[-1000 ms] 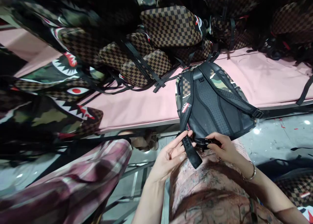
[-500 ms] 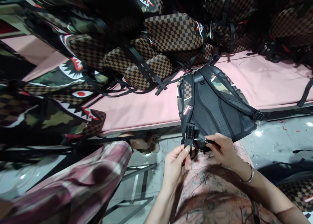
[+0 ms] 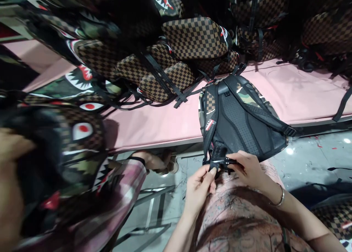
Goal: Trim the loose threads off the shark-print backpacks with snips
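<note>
A backpack (image 3: 233, 120) with a black padded back panel and camouflage sides lies back side up at the pink table's edge, its lower end over my lap. My left hand (image 3: 202, 180) pinches the end of a black strap (image 3: 219, 149) at the bag's lower left corner. My right hand (image 3: 246, 167) is closed around thread snips (image 3: 228, 160) with a dark handle and a shiny metal tip. The tip lies across the strap, just above my left fingertips. Whether it touches the strap, I cannot tell.
Checkered and camouflage bags (image 3: 195, 37) are piled along the back of the pink table (image 3: 159, 127). At left, another person's blurred arm (image 3: 11, 189) is beside a shark-face backpack (image 3: 82, 149). A metal frame (image 3: 151, 208) stands on the floor below.
The snips have shifted slightly left and down over the strap, closer to my left fingers. At left, the other person's arm and a backpack have swung into view above the plaid cloth.
</note>
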The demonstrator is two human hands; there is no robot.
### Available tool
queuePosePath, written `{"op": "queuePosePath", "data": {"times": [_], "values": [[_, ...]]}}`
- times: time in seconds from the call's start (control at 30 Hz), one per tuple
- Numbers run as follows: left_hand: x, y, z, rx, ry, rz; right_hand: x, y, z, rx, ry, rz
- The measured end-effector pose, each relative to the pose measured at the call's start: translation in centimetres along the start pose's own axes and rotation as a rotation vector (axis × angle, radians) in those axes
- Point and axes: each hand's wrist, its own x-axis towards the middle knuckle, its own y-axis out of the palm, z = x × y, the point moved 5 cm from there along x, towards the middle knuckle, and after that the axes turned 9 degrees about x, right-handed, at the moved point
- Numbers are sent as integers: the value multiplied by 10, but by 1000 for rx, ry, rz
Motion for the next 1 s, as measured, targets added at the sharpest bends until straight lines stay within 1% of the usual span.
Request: {"op": "queuePosePath", "data": {"times": [0.23, 0.4, 0.53, 0.6, 0.67, 0.8, 0.93, 1.0], "values": [[0, -1, -9, 105, 52, 34, 3, -3, 0, 201, 37, 23], [-1, 3, -10, 135, 52, 70, 1, -3, -1, 162, 44, 23], [0, 1, -7, 89, 13, 37, -2, -8, -6, 158, 45, -37], [0, -1, -6, 58, -12, 13, -3, -12, -9, 172, 38, -43], [1, -3, -7, 54, -26, 0, -3, -16, -9, 160, 31, 5], [1, -3, -10, 70, -23, 5, -2, -20, -6, 63, 30, 138], [1, -2, -11, 63, 9, 30, 0, -22, -4, 62, 42, 204], [2, -1, -10, 27, 31, 69, 2, -21, -4, 89, 43, 237]]}}
